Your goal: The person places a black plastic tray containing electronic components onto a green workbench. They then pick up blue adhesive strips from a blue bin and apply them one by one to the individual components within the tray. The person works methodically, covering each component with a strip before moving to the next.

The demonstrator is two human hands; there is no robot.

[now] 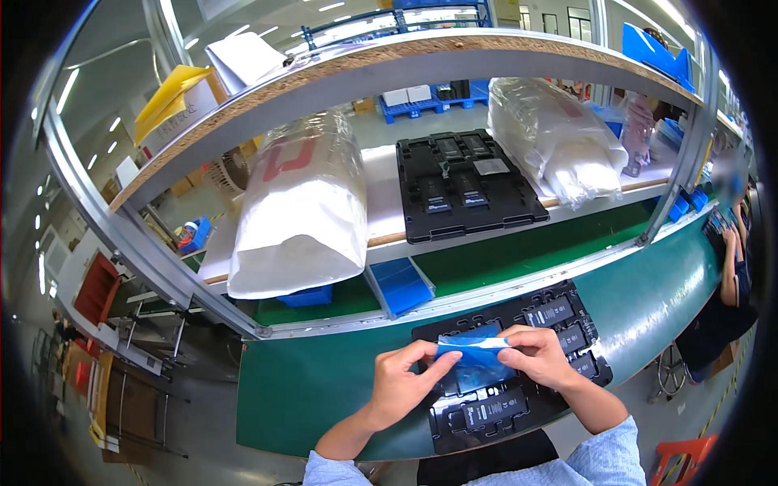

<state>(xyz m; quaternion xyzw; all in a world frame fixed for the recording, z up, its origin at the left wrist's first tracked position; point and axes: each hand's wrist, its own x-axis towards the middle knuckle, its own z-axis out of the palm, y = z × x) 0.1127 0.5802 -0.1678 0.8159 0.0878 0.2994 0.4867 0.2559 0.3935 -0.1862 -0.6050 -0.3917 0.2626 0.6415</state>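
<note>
A shiny blue plastic film (pixel 480 370) with a white strip along its upper edge is stretched between my two hands. My left hand (pixel 403 379) pinches its left corner between thumb and forefinger. At the opposite corner, my right hand (pixel 538 357) pinches the film the same way. Below it lies a black molded tray (pixel 442 441) on the green bench, partly hidden by the film and my hands. Flat black battery packs sit in its pockets, one (pixel 496 409) at the near side and several more (pixel 551 313) along the right.
A second black tray (pixel 413 223) with similar packs rests on the shelf, between two plastic-wrapped white bundles (pixel 304 202) (pixel 551 138). A blue bin (pixel 401 285) stands under that shelf. Another person's hands (pixel 732 241) work at the bench's far right. An orange stool (pixel 685 454) stands lower right.
</note>
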